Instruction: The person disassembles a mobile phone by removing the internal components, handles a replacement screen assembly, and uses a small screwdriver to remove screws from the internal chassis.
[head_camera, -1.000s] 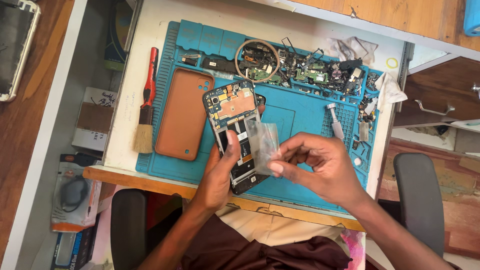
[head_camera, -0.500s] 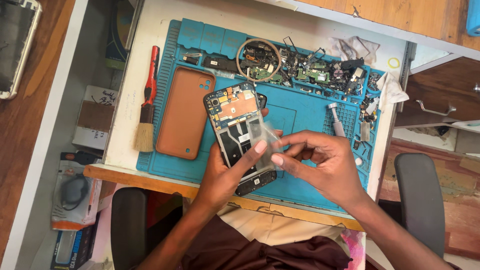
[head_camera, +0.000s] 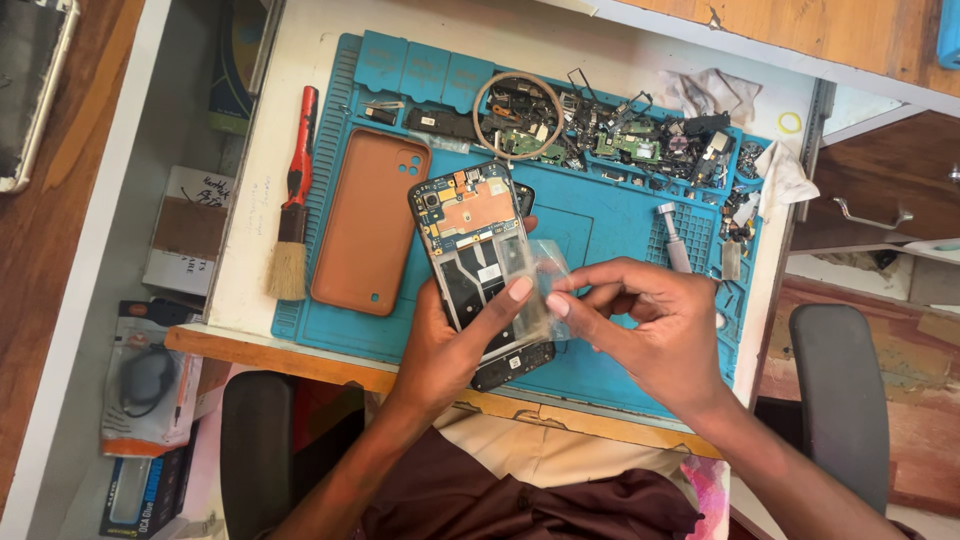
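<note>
Opened phone gripped in the left hand, right hand pinching a clear film above it.

This is a small electronics repair bench, the sort found in a phone repair shop. A blue silicone work mat with moulded trays covers the white table; along its far edge lie loose circuit boards and small parts. A red-handled brush rests at the mat's left, and an opened phone shows its bare boards
</note>
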